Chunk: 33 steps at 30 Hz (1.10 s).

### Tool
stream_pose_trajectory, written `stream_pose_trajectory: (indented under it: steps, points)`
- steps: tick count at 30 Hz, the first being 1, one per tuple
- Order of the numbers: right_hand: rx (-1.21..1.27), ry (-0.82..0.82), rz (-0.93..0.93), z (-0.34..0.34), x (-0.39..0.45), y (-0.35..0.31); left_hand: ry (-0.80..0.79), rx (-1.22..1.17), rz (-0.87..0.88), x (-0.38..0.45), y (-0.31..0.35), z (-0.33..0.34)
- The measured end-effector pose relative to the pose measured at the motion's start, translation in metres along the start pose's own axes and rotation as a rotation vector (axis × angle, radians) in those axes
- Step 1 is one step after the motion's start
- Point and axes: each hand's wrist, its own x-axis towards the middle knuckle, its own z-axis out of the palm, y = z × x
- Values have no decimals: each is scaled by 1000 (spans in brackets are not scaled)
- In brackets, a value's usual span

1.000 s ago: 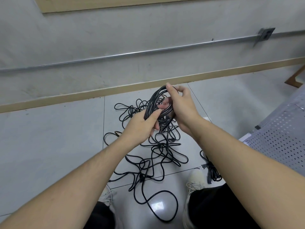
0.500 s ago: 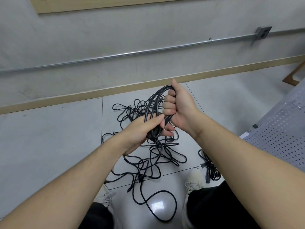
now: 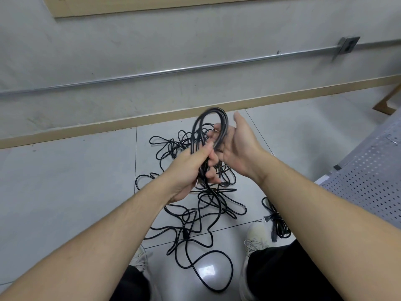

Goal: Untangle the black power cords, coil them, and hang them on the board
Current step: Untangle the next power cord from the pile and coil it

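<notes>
The fingers (image 3: 209, 148) of the left hand (image 3: 191, 170) are curled around the lower part of a coiled black power cord (image 3: 213, 124) and grip it. The right hand (image 3: 236, 146) is open — its fingers are spread, with the coil's right side lying across them. The coil is held above the tangled cords (image 3: 208, 205) on the tiled floor (image 3: 65, 181); another bundled cord (image 3: 276, 222) lies by the right shoe (image 3: 257, 237). To do this step well, I think the left grip should stay firm while the right hand closes around the loops — otherwise they can spring apart.
</notes>
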Motion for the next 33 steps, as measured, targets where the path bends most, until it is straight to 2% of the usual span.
stream_pose_trajectory:
  steps: [6,11,14,19,22,25,27,30,33]
  points:
    - [-649,-201,72,1,-1,24,260,-174,105,6,15,-18]
    - [-915,-343,171,2,-6,35,435,-365,168,10,26,-35]
    - [-983,-312,180,7,-10,33,548,-354,211,11,28,-44]
    - [-1320,-219,87,-4,-7,28,745,-284,275,17,28,-57]
    - [-1340,-251,115,-15,-7,25,823,-227,281,20,27,-71]
    - [-1262,-241,-16,-18,-10,15,873,-140,259,21,24,-75]
    - [-1107,-267,-110,-17,-13,8,888,-47,245,22,21,-73]
    - [-899,-336,-180,-14,-17,4,877,155,200,24,15,-72]
    - [-830,-313,-250,-10,-20,6,807,302,169,25,10,-70]
